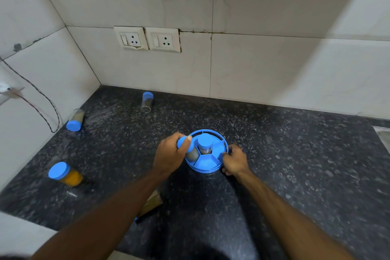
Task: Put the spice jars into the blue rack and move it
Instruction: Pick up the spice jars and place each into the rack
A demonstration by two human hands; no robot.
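A round blue rack (213,160) with wedge compartments sits on the dark granite counter (295,154). One blue-lidded jar (204,145) stands in its centre. My left hand (168,156) grips a second jar (188,149) of brownish spice, tilted with its base in the rack's left compartment. My right hand (235,159) holds the rack's right rim. Loose jars lie on the counter: a yellow-spice one (64,174) at the left, a brown one (75,120) by the left wall, a nearly clear one (147,101) at the back, and another (150,205) partly hidden under my left forearm.
White tiled walls close the counter at the back and left, with two socket plates (147,39) on the back wall. A black wire (42,99) hangs down the left wall to the counter. A pale object (383,135) shows at the right edge.
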